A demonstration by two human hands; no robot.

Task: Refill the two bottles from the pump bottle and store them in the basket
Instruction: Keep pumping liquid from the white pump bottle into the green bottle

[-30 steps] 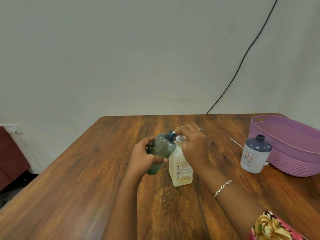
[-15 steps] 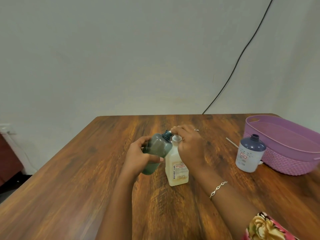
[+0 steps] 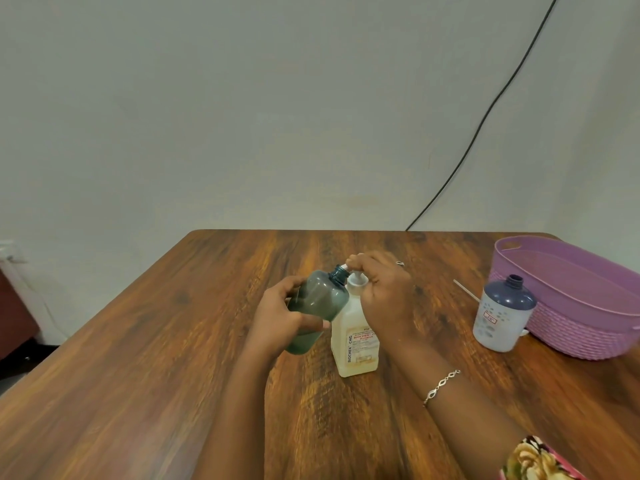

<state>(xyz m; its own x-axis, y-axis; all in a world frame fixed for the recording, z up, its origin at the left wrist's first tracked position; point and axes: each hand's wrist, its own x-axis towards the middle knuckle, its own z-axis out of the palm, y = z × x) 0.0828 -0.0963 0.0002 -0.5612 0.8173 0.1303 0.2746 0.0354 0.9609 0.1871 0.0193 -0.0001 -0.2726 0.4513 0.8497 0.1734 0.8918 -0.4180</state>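
Note:
My left hand [image 3: 277, 317] grips a translucent grey-green bottle [image 3: 317, 301], tilted so that its open blue neck meets the pump's nozzle. The pump bottle [image 3: 356, 337], pale yellow with a red-lettered label, stands upright on the wooden table [image 3: 173, 341] at the centre. My right hand [image 3: 381, 289] lies closed over the pump head and hides most of it. A second bottle [image 3: 502, 315], white with a dark blue top and open neck, stands to the right, touching the purple basket [image 3: 581, 327].
A thin white tube [image 3: 465, 289] lies on the table behind the white bottle. A black cable [image 3: 485, 116] runs down the wall to the table's far edge. The table's left edge drops off beside a dark red piece of furniture [image 3: 14, 317].
The view has shifted slightly, so everything sits a little further left in frame. Both hands keep their hold on the grey-green bottle and the pump head.

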